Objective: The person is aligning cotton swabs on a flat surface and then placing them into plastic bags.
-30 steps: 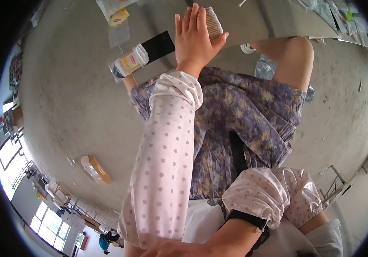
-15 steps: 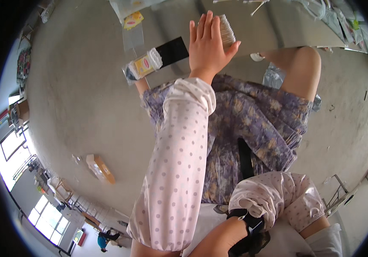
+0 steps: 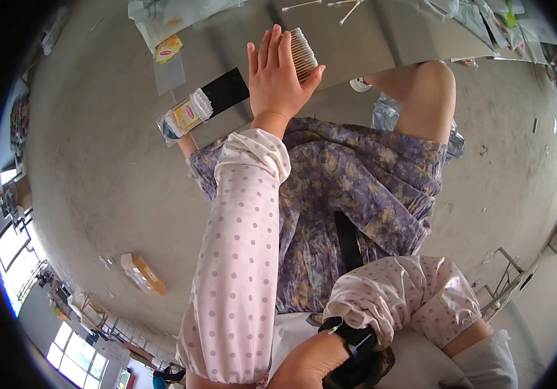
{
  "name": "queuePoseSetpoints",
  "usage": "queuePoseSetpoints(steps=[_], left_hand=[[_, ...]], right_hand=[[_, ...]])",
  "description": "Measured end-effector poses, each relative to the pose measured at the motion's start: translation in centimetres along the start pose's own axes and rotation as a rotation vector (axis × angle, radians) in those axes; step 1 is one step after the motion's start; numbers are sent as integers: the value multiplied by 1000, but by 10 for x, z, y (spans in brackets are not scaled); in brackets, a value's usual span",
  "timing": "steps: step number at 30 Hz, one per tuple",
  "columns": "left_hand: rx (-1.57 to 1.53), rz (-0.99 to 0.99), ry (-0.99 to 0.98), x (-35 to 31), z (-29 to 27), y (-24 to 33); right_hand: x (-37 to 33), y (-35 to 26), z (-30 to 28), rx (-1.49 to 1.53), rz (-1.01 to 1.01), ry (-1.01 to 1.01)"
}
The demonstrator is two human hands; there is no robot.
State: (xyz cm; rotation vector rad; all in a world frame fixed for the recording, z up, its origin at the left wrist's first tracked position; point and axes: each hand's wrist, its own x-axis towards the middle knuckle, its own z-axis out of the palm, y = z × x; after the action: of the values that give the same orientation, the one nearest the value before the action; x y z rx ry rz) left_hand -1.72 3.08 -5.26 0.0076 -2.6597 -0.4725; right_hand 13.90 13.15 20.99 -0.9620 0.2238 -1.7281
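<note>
My left hand [image 3: 277,76] reaches up to the edge of a grey table [image 3: 382,35], its fingers and thumb wrapped round a round bundle of cotton swabs [image 3: 304,52]. My arm wears a pale pink dotted sleeve. A wrapped pack of cotton swabs [image 3: 186,114] lies left of that hand beside a black sheet [image 3: 226,91]. My right hand [image 3: 306,363] sits at the lower edge of the picture with a black watch on its wrist. Its fingers are cut off from view.
Loose cotton swabs [image 3: 301,6] and plastic bags [image 3: 162,13] lie on the table, along with a small yellow packet [image 3: 169,48]. On the concrete floor there is a cardboard box [image 3: 142,273] to the left and a metal frame [image 3: 505,285] to the right.
My left hand stays closed round the swab bundle at the table edge. The view has shifted a little, and my right wrist has barely moved.
</note>
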Motion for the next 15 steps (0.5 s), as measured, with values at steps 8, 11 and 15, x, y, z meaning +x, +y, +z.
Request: queuePoseSetpoints(steps=[8, 11, 15], left_hand=[[-15, -8, -26, 0, -2, 5], [-5, 28, -36, -3, -5, 1], [-33, 48, -121, -4, -2, 16]], right_hand=[[-18, -14, -18, -306, 59, -15], [-22, -16, -27, -398, 79, -9], [-79, -74, -73, -559, 155, 21]])
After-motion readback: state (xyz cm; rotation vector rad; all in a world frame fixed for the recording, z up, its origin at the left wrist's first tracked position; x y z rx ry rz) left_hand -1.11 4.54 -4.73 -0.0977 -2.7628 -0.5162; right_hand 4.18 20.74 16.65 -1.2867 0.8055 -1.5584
